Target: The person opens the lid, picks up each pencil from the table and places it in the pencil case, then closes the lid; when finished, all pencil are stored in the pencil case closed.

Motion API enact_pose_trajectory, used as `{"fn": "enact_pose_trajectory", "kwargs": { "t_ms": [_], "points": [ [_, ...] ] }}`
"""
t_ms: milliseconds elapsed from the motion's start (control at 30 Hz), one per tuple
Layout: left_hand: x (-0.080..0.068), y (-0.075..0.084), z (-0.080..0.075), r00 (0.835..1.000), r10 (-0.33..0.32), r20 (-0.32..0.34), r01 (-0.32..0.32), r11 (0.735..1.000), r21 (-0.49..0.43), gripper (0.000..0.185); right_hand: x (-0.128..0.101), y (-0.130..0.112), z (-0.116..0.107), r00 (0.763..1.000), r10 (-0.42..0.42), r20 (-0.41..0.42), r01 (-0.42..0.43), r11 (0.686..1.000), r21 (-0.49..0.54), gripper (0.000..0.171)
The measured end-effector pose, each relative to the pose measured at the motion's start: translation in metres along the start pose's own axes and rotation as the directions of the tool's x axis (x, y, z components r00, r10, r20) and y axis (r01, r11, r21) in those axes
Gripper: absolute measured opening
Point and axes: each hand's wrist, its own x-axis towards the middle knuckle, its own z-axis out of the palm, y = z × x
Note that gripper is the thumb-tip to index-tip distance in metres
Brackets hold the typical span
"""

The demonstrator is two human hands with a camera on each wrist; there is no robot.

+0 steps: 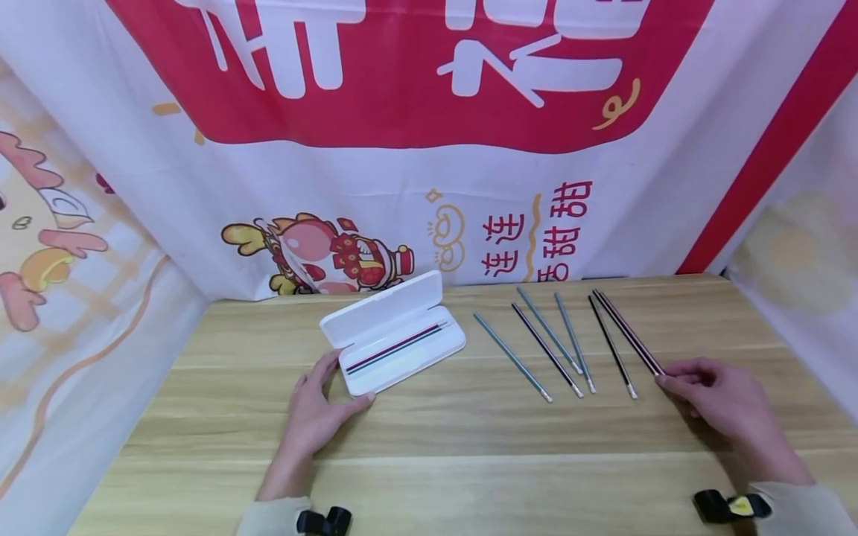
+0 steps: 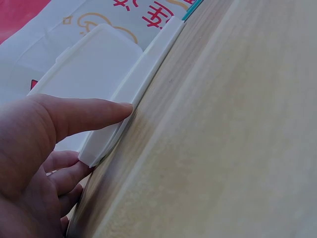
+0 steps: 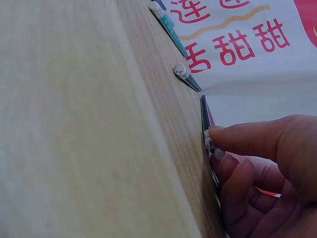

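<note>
A white pencil case [image 1: 402,368] lies on the table with its lid [image 1: 382,309] raised, and a few pencils [image 1: 395,348] rest inside. My left hand [image 1: 320,409] grips the case's near left corner. In the left wrist view the thumb [image 2: 99,116] presses along its front edge, while the fingers reach round its end. Far to the right, my right hand [image 1: 717,394] pinches the eraser end of a dark pencil [image 1: 626,329] between thumb and fingertips. A second pencil lies close alongside it. The right wrist view shows the thumb [image 3: 252,141] on top of the eraser end.
Between the hands several blue and dark pencils lie spread on the wooden table [image 1: 482,476], among them a blue one [image 1: 512,357] and a black one [image 1: 613,346]. A printed white and red cloth [image 1: 375,179] hangs behind the table's back edge.
</note>
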Motion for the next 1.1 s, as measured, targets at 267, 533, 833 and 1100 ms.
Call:
{"fn": "enact_pose_trajectory", "kwargs": {
  "t_ms": [267,533,833,1100],
  "points": [
    [0.0006,-0.0006,-0.0016,1.000,0.003,-0.001,-0.003,1.000,0.008,0.101,-0.0030,0.0029,0.0058,0.998,-0.023,-0.053,0.022,1.000,-0.004,0.054],
    [0.0039,0.0005,-0.0006,1.000,0.001,0.006,-0.001,1.000,0.009,0.100,-0.0061,0.0045,0.0043,0.998,0.018,-0.052,-0.013,0.995,0.094,0.057],
    [0.0003,-0.0015,0.0004,1.000,-0.017,0.011,0.017,1.000,0.002,0.101,-0.0084,0.0033,0.0023,0.999,0.041,-0.020,-0.036,0.982,0.184,0.053],
    [0.0012,-0.0003,0.0004,1.000,-0.009,0.005,0.008,1.000,0.003,0.101,-0.0086,-0.0032,0.0003,0.999,0.038,-0.017,-0.033,0.976,0.217,0.054]
  ]
}}
